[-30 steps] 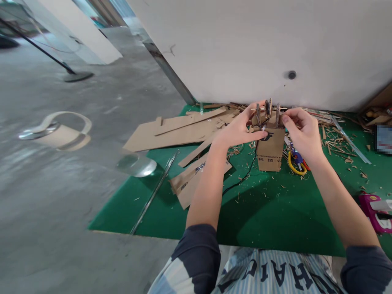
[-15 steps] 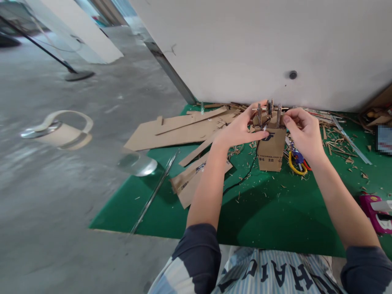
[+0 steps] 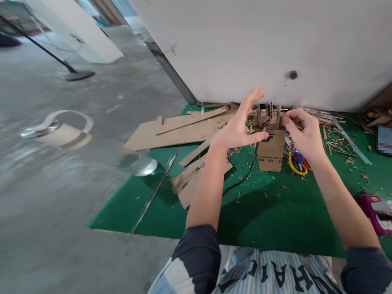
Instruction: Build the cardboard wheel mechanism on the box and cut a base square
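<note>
A small upright cardboard box (image 3: 270,153) stands on the green mat (image 3: 269,212). Thin cardboard discs on a stick (image 3: 268,111) sit across its top. My left hand (image 3: 239,126) is just left of the box, fingers spread and lifted, thumb tip near the box's upper left edge. My right hand (image 3: 301,132) is on the right side, fingers curled and pinching the stick end by the right disc. A black wire (image 3: 245,175) runs from the box over the mat.
Flat cardboard sheets and strips (image 3: 183,130) lie left of the box. Yellow-handled tools (image 3: 295,163) lie right of it, amid cardboard scraps (image 3: 337,141). A pink tool (image 3: 375,212) is at the right edge. A metal ruler (image 3: 154,192) crosses the mat's left edge. A white wall (image 3: 275,45) rises behind.
My left hand has let go of the left end of the disc assembly and its fingers have opened upward. My right hand keeps its pinch. The box stays put.
</note>
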Available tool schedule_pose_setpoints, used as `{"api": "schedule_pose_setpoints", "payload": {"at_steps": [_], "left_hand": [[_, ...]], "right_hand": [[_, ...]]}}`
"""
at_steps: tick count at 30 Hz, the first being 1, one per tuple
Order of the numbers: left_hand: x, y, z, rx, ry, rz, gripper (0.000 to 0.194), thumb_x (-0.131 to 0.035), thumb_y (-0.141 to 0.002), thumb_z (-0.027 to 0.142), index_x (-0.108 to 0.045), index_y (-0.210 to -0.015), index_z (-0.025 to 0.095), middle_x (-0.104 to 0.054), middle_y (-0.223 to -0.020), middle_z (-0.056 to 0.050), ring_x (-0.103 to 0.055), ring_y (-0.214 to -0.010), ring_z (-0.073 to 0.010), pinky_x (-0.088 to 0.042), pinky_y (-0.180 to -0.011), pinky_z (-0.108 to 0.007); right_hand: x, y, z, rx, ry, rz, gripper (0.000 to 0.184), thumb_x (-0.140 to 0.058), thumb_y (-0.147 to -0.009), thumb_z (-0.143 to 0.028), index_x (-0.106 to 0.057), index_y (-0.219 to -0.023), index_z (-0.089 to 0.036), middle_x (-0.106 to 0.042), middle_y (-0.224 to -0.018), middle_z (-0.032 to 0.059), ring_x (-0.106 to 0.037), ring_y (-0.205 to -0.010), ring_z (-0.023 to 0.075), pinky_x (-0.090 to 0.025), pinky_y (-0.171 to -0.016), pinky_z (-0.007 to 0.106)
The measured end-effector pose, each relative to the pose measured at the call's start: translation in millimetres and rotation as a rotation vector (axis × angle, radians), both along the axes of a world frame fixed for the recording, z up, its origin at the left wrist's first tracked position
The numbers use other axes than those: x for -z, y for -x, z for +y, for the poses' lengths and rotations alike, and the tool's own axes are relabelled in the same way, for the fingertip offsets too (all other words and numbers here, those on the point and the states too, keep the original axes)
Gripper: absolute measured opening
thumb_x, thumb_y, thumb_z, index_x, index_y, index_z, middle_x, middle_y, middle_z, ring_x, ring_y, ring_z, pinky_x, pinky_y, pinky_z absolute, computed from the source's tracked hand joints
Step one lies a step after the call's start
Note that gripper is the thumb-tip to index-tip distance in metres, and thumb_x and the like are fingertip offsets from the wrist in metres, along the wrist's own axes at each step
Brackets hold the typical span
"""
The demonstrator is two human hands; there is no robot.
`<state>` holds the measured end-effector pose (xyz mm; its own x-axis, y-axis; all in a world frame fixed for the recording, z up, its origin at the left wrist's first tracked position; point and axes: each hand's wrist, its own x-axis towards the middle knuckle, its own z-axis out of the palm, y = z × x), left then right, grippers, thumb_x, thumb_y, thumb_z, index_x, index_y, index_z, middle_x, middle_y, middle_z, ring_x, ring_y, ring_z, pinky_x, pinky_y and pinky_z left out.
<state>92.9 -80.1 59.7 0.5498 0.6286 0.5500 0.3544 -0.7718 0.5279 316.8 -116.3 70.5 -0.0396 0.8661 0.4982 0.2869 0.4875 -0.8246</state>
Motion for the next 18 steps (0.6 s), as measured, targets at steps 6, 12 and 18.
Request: {"api": "schedule_pose_setpoints", "payload": {"at_steps": [6,12,18], "left_hand": [[-17.1,-13,-23,-0.165,-0.329,-0.068,0.056,-0.055,-0.099,0.051,-0.035,-0.150,0.040,-0.039,-0.162,-0.004,-0.033,-0.157,-0.0302,-0.034,-0.129,-0.054],[-24.9,-21,-36,-0.231,-0.315,0.136,0.056,-0.067,-0.093,0.032,-0.047,-0.145,0.036,-0.047,-0.160,-0.004,-0.022,-0.161,-0.0375,-0.024,-0.129,-0.070],[-28.1,-23,-40,-0.246,-0.329,0.216,0.062,-0.074,-0.090,0.027,-0.047,-0.145,0.034,-0.051,-0.158,-0.005,-0.028,-0.158,-0.0393,-0.024,-0.127,-0.073]], "right_hand": [[0.5,0,-1,0.009,0.002,-0.013,0.011,-0.064,-0.090,-0.029,-0.071,-0.090,-0.020,-0.069,-0.082,0.0000,-0.053,-0.065,0.0099,-0.040,-0.057,0.025],[1.0,-2,0,0.015,-0.021,-0.039,0.010,-0.063,-0.090,-0.027,-0.071,-0.091,-0.021,-0.069,-0.085,0.0003,-0.054,-0.067,0.0101,-0.043,-0.059,0.025],[-0.9,-3,-4,0.003,-0.023,-0.045,0.008,-0.064,-0.091,-0.025,-0.071,-0.091,-0.021,-0.069,-0.087,0.0005,-0.053,-0.067,0.0100,-0.043,-0.059,0.026]]}}
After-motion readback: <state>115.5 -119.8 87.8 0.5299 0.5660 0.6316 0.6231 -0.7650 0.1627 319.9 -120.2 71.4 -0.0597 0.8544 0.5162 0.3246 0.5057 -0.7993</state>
